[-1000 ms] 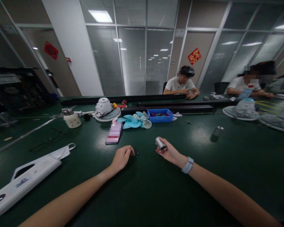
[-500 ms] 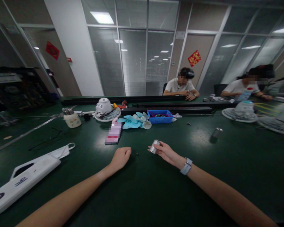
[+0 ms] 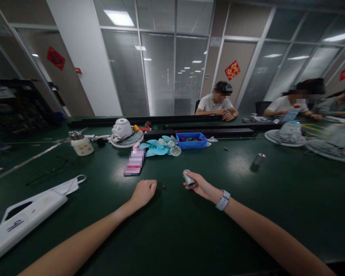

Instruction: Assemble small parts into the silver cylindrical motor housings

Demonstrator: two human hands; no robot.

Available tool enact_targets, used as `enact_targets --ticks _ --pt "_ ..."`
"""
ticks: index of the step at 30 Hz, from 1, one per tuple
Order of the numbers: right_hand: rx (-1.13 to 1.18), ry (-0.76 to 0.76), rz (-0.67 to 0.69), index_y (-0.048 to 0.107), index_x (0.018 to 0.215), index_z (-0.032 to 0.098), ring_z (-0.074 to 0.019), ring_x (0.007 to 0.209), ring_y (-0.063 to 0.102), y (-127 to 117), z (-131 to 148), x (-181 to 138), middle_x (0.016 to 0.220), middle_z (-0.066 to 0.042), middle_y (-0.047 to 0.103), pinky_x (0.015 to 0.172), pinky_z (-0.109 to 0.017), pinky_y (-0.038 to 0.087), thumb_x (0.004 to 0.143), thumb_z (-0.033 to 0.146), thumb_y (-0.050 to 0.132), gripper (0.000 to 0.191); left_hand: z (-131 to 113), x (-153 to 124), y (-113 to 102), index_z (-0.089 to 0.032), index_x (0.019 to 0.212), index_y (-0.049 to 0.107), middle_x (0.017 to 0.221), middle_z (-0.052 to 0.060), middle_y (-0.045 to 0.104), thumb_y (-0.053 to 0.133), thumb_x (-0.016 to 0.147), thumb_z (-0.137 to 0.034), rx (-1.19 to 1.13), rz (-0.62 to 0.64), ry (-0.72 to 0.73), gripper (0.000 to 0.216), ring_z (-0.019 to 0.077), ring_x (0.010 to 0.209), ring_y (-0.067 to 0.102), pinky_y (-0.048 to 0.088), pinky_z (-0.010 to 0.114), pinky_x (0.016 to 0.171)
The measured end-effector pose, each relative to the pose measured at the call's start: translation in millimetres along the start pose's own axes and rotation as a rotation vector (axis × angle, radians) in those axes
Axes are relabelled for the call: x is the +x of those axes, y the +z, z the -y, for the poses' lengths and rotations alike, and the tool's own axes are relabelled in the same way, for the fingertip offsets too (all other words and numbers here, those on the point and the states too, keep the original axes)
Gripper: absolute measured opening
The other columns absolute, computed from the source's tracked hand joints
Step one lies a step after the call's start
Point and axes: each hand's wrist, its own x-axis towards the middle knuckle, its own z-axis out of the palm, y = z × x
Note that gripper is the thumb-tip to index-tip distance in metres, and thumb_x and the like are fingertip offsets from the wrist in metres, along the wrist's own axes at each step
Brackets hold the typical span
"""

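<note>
A small silver metal cylinder (image 3: 189, 179) is held in my right hand (image 3: 201, 186), with its fingers wrapped round it and its open-looking end tilted towards me. My left hand (image 3: 145, 191) rests on the table as a closed fist. Anything inside that fist is hidden. Between the two hands lies a tiny dark piece (image 3: 164, 186), too small to name, close to the left knuckles and touched by neither hand. Farther right, a second silver cylinder (image 3: 258, 158) stands on the dark green table (image 3: 172, 230).
Beyond my hands are a phone (image 3: 134, 161), light blue fan blades (image 3: 161, 146), a blue tray (image 3: 192, 141) of small parts and a white fan (image 3: 126, 133). A jar (image 3: 82, 143) and a long white device (image 3: 28, 218) are leftward. Several people sit opposite.
My right hand has turned the silver cylinder, so its end now faces more towards me. The left fist stays beside the tiny dark piece. The whole view has shifted slightly.
</note>
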Motion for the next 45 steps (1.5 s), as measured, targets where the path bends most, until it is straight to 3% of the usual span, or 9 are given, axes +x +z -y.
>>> enact_targets --ticks 6,12,15,21,25,29,39,43,45 --pt "-0.072 -0.013 0.001 0.060 0.093 0.019 -0.0118 0.063 0.061 0.1 1.1 -3.2 0.084 -0.003 0.060 0.046 -0.020 0.049 0.075 0.042 0.073 0.032 -0.9 0.3 0.4 -0.021 0.051 0.039 0.050 -0.002 0.042 0.034 0.084 -0.023 -0.005 0.009 0.000 0.034 0.0157 0.053 0.046 0.030 0.026 0.057" --pt "-0.199 -0.142 -0.007 0.063 0.093 0.017 -0.0182 0.076 0.065 -11.7 11.6 1.6 0.085 -0.006 0.064 0.060 -0.030 0.057 0.073 0.046 0.073 0.037 1.1 -0.3 1.6 -0.021 0.051 0.038 0.051 -0.003 0.040 0.033 0.084 -0.023 -0.022 0.014 0.002 0.034 0.0153 0.052 0.047 0.031 0.027 0.059" --pt "-0.300 -0.293 -0.142 0.064 0.092 0.018 -0.0222 0.088 0.065 -37.4 26.1 12.6 0.092 -0.007 0.066 0.075 -0.038 0.058 0.071 0.049 0.073 0.039 1.6 -1.0 1.7 -0.021 0.051 0.038 0.051 -0.003 0.040 0.033 0.085 -0.023 -0.036 0.015 0.012 0.034 0.0150 0.052 0.046 0.031 0.026 0.059" --pt "-0.558 -0.617 -0.628 0.058 0.102 0.020 -0.0277 0.104 0.061 -119.7 50.1 29.0 0.111 -0.011 0.065 0.098 -0.049 0.044 0.061 0.049 0.078 0.054 2.4 -1.1 3.3 -0.020 0.050 0.038 0.050 -0.003 0.039 0.033 0.085 -0.022 -0.067 0.007 0.030 0.035 0.0144 0.050 0.045 0.030 0.026 0.058" --pt "-0.679 -0.693 -0.785 0.058 0.107 0.018 -0.0285 0.101 0.063 -162.7 54.5 32.3 0.112 -0.015 0.066 0.095 -0.049 0.046 0.066 0.052 0.073 0.055 2.9 -1.3 3.6 -0.020 0.050 0.039 0.050 -0.004 0.039 0.033 0.086 -0.022 -0.080 0.012 0.038 0.036 0.0144 0.050 0.046 0.031 0.026 0.058" --pt "-0.777 -0.694 -0.859 0.060 0.109 0.018 -0.0279 0.093 0.068 -183.0 53.6 38.1 0.108 -0.015 0.070 0.084 -0.045 0.052 0.069 0.054 0.069 0.055 1.9 -1.4 2.4 -0.020 0.051 0.040 0.051 -0.003 0.040 0.033 0.086 -0.022 -0.081 0.018 0.039 0.036 0.0144 0.052 0.046 0.031 0.026 0.059" --pt "-0.970 -0.659 -0.967 0.062 0.109 0.014 -0.0300 0.089 0.068 -191.3 49.1 45.2 0.100 -0.017 0.071 0.078 -0.044 0.052 0.075 0.053 0.061 0.052 1.2 -1.0 2.7 -0.020 0.050 0.035 0.049 -0.004 0.036 0.033 0.083 -0.020 -0.054 0.009 0.029 0.033 0.0136 0.050 0.044 0.028 0.026 0.057" --pt "-1.100 -0.807 -1.072 0.044 0.134 0.010 -0.0374 0.128 0.045 -155.7 52.2 32.5 0.138 -0.024 0.050 0.103 -0.057 0.033 0.075 0.049 0.066 0.074 1.9 -0.9 3.6 -0.020 0.051 0.035 0.049 -0.004 0.036 0.032 0.084 -0.021 -0.053 0.000 0.033 0.033 0.0134 0.050 0.044 0.028 0.026 0.057" --pt "-1.270 -0.965 -0.997 0.040 0.138 0.012 -0.0348 0.136 0.035 -118.2 48.5 22.2 0.146 -0.022 0.041 0.110 -0.057 0.024 0.081 0.046 0.062 0.070 2.3 -0.3 4.5 -0.020 0.051 0.035 0.049 -0.004 0.036 0.032 0.084 -0.021 -0.052 -0.007 0.031 0.034 0.0134 0.050 0.044 0.028 0.026 0.058"
